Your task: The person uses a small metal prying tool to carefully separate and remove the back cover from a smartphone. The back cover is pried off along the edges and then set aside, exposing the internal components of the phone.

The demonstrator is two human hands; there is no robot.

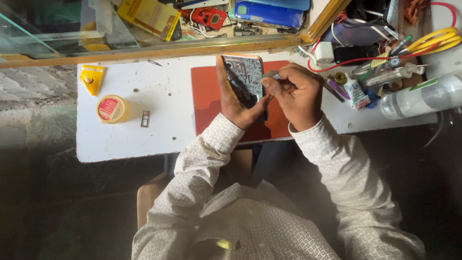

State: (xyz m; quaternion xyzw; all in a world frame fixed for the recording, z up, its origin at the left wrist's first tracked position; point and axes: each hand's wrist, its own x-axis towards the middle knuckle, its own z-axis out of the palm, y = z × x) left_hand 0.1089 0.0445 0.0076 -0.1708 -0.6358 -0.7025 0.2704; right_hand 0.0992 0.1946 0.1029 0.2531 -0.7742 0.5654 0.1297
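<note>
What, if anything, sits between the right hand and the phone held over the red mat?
Nothing visible. The left hand holds the phone from its left side, and the right hand brings a thin metal tool straight to the phone's right edge above the red mat.

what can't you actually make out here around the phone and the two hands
- Head view: the lower part of the opened phone is covered by the left hand.
- The thin tool's tip is too small to identify; the right hand hides its handle.
- The small dark part near the round yellow tin is too small to name.
- The clear bottle is cut off by the right edge.
</note>
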